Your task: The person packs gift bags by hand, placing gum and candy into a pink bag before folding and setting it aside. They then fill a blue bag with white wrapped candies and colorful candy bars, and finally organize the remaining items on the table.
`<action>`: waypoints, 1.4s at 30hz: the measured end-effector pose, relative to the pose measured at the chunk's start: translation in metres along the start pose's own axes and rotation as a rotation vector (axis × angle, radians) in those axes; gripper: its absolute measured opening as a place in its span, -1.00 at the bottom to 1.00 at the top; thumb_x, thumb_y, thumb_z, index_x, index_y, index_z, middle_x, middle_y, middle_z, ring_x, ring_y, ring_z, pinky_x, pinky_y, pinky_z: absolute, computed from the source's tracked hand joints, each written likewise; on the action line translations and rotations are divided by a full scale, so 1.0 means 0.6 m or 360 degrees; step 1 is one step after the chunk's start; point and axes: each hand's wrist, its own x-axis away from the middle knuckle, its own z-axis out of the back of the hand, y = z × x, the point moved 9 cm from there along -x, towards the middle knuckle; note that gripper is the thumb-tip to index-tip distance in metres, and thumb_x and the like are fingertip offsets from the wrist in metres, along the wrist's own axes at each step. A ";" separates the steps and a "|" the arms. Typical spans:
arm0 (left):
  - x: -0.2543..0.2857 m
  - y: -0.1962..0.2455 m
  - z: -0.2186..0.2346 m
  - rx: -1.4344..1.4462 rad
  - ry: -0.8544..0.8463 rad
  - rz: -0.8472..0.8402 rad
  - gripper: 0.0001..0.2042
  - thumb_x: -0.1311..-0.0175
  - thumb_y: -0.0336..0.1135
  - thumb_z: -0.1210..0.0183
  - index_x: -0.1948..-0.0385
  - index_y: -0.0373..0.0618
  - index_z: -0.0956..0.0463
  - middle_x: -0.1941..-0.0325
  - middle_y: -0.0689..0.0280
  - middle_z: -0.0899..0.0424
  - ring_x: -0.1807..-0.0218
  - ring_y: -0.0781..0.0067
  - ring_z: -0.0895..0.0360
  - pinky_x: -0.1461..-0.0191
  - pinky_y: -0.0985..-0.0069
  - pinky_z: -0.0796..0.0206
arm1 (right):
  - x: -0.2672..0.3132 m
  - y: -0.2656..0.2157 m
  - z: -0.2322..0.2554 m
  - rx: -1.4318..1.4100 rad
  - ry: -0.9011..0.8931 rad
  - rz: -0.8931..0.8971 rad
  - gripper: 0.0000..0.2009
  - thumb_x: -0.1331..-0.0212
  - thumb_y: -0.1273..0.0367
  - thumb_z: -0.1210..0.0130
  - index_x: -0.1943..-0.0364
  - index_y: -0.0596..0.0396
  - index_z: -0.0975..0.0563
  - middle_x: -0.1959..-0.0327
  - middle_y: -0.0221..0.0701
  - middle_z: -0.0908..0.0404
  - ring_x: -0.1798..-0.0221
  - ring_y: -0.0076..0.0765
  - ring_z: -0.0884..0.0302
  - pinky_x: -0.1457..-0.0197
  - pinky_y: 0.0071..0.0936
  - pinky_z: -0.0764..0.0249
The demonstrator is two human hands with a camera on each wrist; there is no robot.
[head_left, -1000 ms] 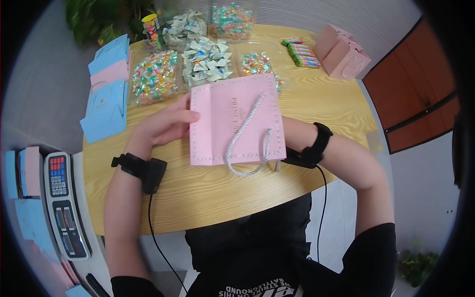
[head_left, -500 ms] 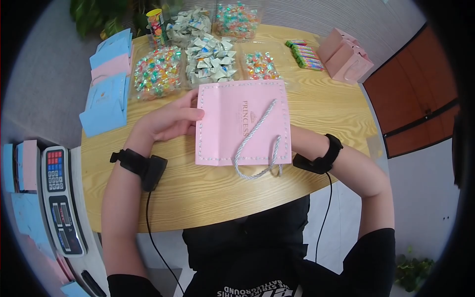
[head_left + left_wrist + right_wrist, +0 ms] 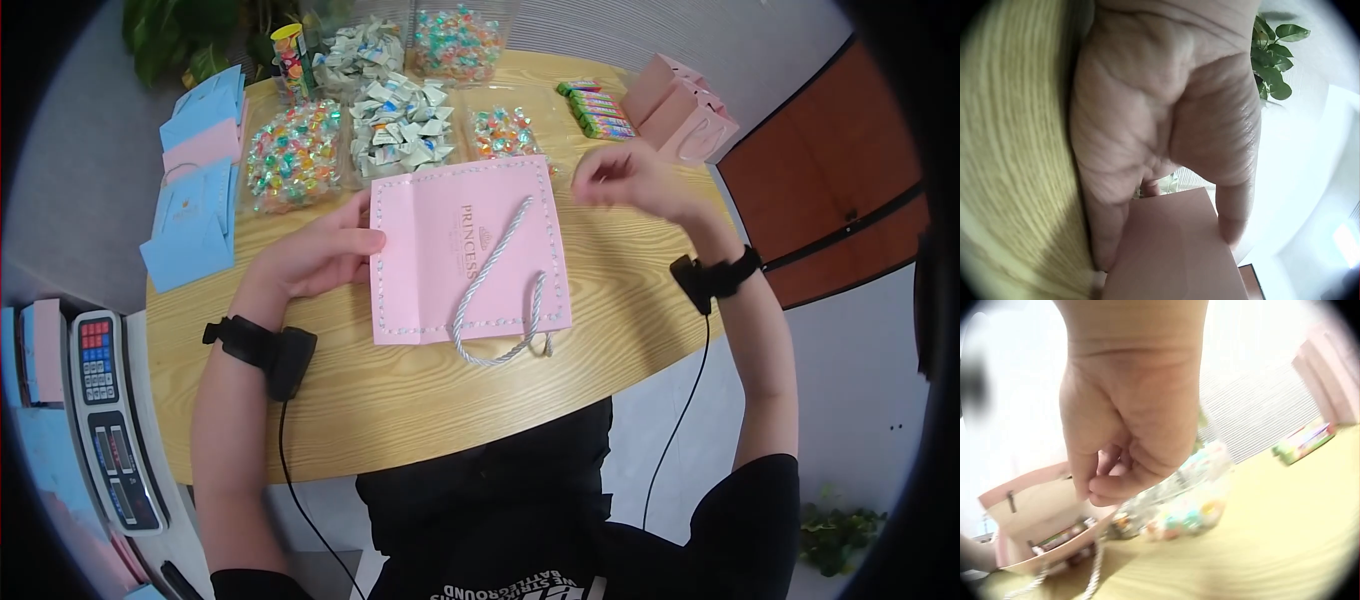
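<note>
A pink paper gift bag (image 3: 435, 260) with "PRINCESS" lettering and white rope handles lies on its side above the table, its mouth toward the right. My left hand (image 3: 325, 250) grips its base end, thumb on the upper face and fingers beneath. In the left wrist view, the pink base (image 3: 1172, 244) sits between thumb and fingers. My right hand (image 3: 640, 185) is in the air beyond the mouth, fingers loosely curled, nothing visible in them. Through the mouth, the right wrist view shows a colourful stick-shaped candy pack (image 3: 1063, 537) inside the bag.
Behind the bag stand clear trays of wrapped candies (image 3: 295, 155) and white sachets (image 3: 405, 125). Candy sticks (image 3: 600, 110) lie at the back right beside standing pink bags (image 3: 685, 115). Flat blue bags (image 3: 195, 215) are stacked at left, near a scale (image 3: 115, 420) and a colourful canister (image 3: 290, 60).
My right hand, earlier hidden behind the bag, has come out and moved up to the right. The left hand keeps its grip on the bag, which has tilted slightly.
</note>
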 end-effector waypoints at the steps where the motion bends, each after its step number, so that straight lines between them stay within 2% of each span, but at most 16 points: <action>1: 0.000 0.000 0.001 -0.0001 0.0005 -0.0002 -0.19 -0.17 -0.35 -0.29 -0.43 -0.02 0.02 -0.34 0.27 -0.31 -0.31 0.39 -0.37 -0.31 0.29 -0.32 | -0.007 0.016 0.057 0.0309 0.0263 0.0054 -0.85 -0.19 0.45 -0.19 0.16 0.13 -0.61 0.25 -0.51 -0.69 0.15 -0.54 -0.59 0.03 -0.53 -0.50; 3: 0.001 0.003 -0.002 -0.0015 0.0001 0.0002 -0.20 -0.17 -0.35 -0.29 -0.43 -0.03 0.01 -0.34 0.27 -0.32 -0.30 0.39 -0.38 -0.31 0.29 -0.33 | -0.020 0.073 0.130 0.0613 0.0539 0.0107 -0.82 -0.17 0.44 -0.19 0.15 0.12 -0.62 0.21 -0.46 -0.70 0.14 -0.44 -0.62 0.02 -0.48 -0.52; 5: 0.005 0.005 -0.007 0.0010 -0.0019 0.0026 -0.21 -0.17 -0.36 -0.28 -0.42 -0.04 0.01 -0.33 0.27 -0.33 -0.30 0.39 -0.38 -0.32 0.29 -0.32 | -0.004 0.104 0.194 0.1364 0.1117 0.0139 -0.73 -0.11 0.37 -0.21 0.08 0.09 -0.60 0.11 -0.31 -0.69 0.02 -0.17 -0.61 -0.06 -0.31 -0.52; 8: 0.006 0.006 -0.009 0.0052 -0.0037 0.0026 -0.20 -0.17 -0.37 -0.29 -0.43 -0.04 0.02 -0.33 0.27 -0.33 -0.30 0.39 -0.38 -0.33 0.29 -0.32 | -0.002 0.123 0.184 0.1735 0.1151 0.0252 -0.63 -0.08 0.30 -0.18 -0.01 0.07 -0.57 0.01 -0.17 -0.63 -0.12 0.00 -0.50 -0.16 -0.17 -0.46; 14: 0.005 0.004 -0.004 0.0043 -0.0008 0.0024 -0.21 -0.17 -0.38 -0.28 -0.42 -0.03 0.00 -0.33 0.27 -0.34 -0.30 0.38 -0.38 -0.34 0.28 -0.30 | -0.015 0.136 0.170 0.1716 0.0858 -0.0183 -0.62 -0.11 0.27 -0.16 -0.04 0.01 -0.56 -0.06 -0.22 -0.57 -0.18 -0.05 -0.44 -0.19 -0.16 -0.43; 17: 0.007 0.007 -0.008 0.0048 -0.0019 0.0037 -0.22 -0.17 -0.39 -0.28 -0.42 -0.02 -0.01 -0.33 0.27 -0.33 -0.31 0.38 -0.37 -0.34 0.27 -0.30 | -0.008 0.109 0.169 0.1975 0.1189 0.0008 -0.66 -0.10 0.25 -0.19 0.00 -0.05 -0.58 -0.02 -0.32 -0.57 -0.16 -0.09 -0.42 -0.17 -0.16 -0.45; 21: 0.009 0.007 -0.010 0.0064 -0.0012 0.0041 -0.22 -0.17 -0.39 -0.27 -0.42 -0.01 0.00 -0.33 0.27 -0.33 -0.32 0.38 -0.37 -0.34 0.28 -0.30 | -0.024 0.128 0.165 0.2071 0.0962 -0.0083 -0.67 -0.09 0.24 -0.21 0.02 -0.09 -0.59 0.01 -0.37 -0.55 -0.17 -0.12 -0.40 -0.14 -0.18 -0.46; 27: 0.005 0.008 -0.008 0.0051 -0.0008 -0.0030 -0.22 -0.17 -0.37 -0.28 -0.42 -0.01 0.00 -0.33 0.28 -0.32 -0.30 0.38 -0.37 -0.31 0.29 -0.32 | -0.001 0.102 0.144 0.1905 0.0879 -0.0016 -0.70 -0.13 0.24 -0.22 0.04 -0.11 -0.62 0.25 -0.36 -0.66 0.13 -0.10 -0.58 0.08 -0.17 -0.51; 30: 0.002 0.005 -0.003 0.0028 -0.0024 -0.0015 -0.21 -0.17 -0.34 -0.30 -0.42 0.00 0.01 -0.33 0.29 -0.32 -0.30 0.39 -0.37 -0.30 0.28 -0.33 | 0.042 0.025 0.121 0.1405 0.1010 -0.0241 -0.75 -0.22 0.24 -0.20 0.08 0.00 -0.63 0.40 -0.36 -0.67 0.38 -0.24 -0.62 0.28 -0.30 -0.52; 32: 0.004 0.002 -0.004 -0.0018 -0.0026 0.0034 -0.20 -0.17 -0.31 -0.31 -0.42 0.01 0.02 -0.31 0.29 -0.34 -0.30 0.40 -0.37 -0.30 0.28 -0.32 | 0.051 -0.001 0.074 0.0635 0.0686 -0.0214 -0.72 -0.29 0.23 -0.16 0.11 0.15 -0.63 0.41 -0.37 -0.66 0.43 -0.45 -0.61 0.38 -0.45 -0.49; 33: 0.003 0.002 -0.004 -0.0014 -0.0023 0.0032 -0.20 -0.17 -0.31 -0.31 -0.42 0.01 0.02 -0.31 0.29 -0.34 -0.30 0.40 -0.37 -0.30 0.28 -0.32 | 0.060 -0.019 0.057 0.0637 0.0681 -0.0213 -0.72 -0.29 0.23 -0.16 0.11 0.15 -0.63 0.41 -0.37 -0.66 0.43 -0.45 -0.61 0.38 -0.45 -0.49; 35: 0.002 0.003 -0.006 -0.0029 -0.0028 0.0018 -0.20 -0.18 -0.31 -0.31 -0.42 0.02 0.01 -0.31 0.29 -0.35 -0.29 0.41 -0.38 -0.30 0.28 -0.33 | 0.058 -0.046 -0.040 -0.0029 0.0051 -0.0081 -0.69 -0.29 0.25 -0.18 0.12 0.28 -0.60 0.40 -0.38 -0.64 0.38 -0.58 -0.58 0.32 -0.54 -0.50; 37: 0.002 0.002 -0.004 -0.0037 -0.0014 0.0022 -0.20 -0.17 -0.30 -0.31 -0.42 0.02 0.01 -0.31 0.30 -0.35 -0.28 0.42 -0.39 -0.29 0.29 -0.33 | 0.048 -0.079 -0.095 0.0102 -0.0070 0.0018 -0.71 -0.25 0.32 -0.21 0.09 0.29 -0.58 0.38 -0.41 -0.65 0.34 -0.57 -0.59 0.23 -0.55 -0.53; 39: 0.000 0.000 -0.004 -0.0055 -0.0003 0.0027 -0.20 -0.17 -0.30 -0.31 -0.42 0.02 0.01 -0.30 0.30 -0.36 -0.27 0.42 -0.40 -0.29 0.30 -0.33 | 0.018 -0.081 -0.141 0.0047 -0.0114 -0.0030 -0.66 -0.25 0.34 -0.20 -0.02 0.29 -0.53 0.16 -0.35 -0.65 0.13 -0.52 -0.56 0.06 -0.52 -0.50; 41: 0.001 0.003 -0.002 -0.0066 0.0009 -0.0015 -0.19 -0.17 -0.29 -0.31 -0.42 0.03 0.01 -0.29 0.31 -0.37 -0.26 0.44 -0.40 -0.29 0.31 -0.32 | 0.005 -0.137 -0.171 0.0018 0.0140 0.0536 -0.60 -0.31 0.34 -0.12 -0.16 0.26 -0.44 -0.01 -0.24 -0.61 0.04 -0.39 -0.60 -0.04 -0.45 -0.53; 42: 0.001 0.003 0.000 -0.0079 0.0017 -0.0014 -0.19 -0.17 -0.29 -0.31 -0.42 0.03 0.01 -0.29 0.31 -0.37 -0.26 0.44 -0.40 -0.29 0.31 -0.32 | -0.020 -0.112 -0.187 0.0013 0.0143 0.0550 -0.60 -0.31 0.34 -0.12 -0.16 0.26 -0.44 -0.01 -0.24 -0.61 0.04 -0.39 -0.60 -0.04 -0.45 -0.53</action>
